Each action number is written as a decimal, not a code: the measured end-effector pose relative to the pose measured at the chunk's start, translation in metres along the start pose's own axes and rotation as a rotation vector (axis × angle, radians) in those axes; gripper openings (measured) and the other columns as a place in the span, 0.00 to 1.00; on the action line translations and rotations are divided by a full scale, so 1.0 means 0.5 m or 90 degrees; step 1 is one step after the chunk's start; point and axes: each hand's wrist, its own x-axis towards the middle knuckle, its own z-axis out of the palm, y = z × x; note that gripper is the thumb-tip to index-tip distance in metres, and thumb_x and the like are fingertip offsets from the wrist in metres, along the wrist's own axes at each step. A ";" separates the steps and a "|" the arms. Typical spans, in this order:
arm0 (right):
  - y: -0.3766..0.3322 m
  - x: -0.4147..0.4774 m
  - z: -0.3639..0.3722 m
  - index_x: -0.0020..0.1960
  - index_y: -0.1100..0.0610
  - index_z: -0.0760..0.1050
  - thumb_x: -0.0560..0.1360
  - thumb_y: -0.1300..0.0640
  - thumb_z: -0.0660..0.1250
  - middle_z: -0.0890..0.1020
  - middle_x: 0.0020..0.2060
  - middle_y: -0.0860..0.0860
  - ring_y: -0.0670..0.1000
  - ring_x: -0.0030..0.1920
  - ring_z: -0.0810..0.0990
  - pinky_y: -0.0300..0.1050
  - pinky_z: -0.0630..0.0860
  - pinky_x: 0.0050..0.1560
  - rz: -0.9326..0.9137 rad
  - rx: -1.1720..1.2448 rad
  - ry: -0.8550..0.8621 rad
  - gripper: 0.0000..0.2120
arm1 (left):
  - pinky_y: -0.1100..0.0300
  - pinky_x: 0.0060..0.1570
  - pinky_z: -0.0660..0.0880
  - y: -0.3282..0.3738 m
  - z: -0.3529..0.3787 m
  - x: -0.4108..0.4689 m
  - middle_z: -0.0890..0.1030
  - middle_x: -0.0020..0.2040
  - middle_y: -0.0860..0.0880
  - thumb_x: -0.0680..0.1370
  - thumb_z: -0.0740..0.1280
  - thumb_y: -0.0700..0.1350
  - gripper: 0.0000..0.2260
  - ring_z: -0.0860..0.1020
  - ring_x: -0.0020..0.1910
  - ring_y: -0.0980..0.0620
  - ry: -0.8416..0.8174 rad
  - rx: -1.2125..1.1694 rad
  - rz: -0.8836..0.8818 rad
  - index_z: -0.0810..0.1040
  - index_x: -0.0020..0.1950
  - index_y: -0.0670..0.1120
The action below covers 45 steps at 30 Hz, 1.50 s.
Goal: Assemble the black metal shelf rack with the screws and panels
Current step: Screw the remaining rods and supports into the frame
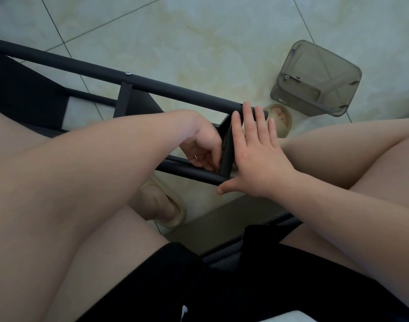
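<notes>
your right hand lies flat, fingers straight, pressing the end panel of the black rack, which runs from 10 o'clock to centre. your left hand curls against that panel's other face, seemingly pinching it. a grey box sits at 2 o'clock.
</notes>
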 end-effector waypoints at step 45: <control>-0.002 0.002 0.001 0.79 0.61 0.27 0.59 0.22 0.72 0.27 0.77 0.61 0.64 0.78 0.27 0.62 0.31 0.75 0.003 0.004 -0.002 0.76 | 0.63 0.43 0.72 0.005 0.005 0.000 0.79 0.47 0.45 0.78 0.65 0.33 0.11 0.78 0.41 0.53 0.013 -0.030 0.022 0.77 0.60 0.41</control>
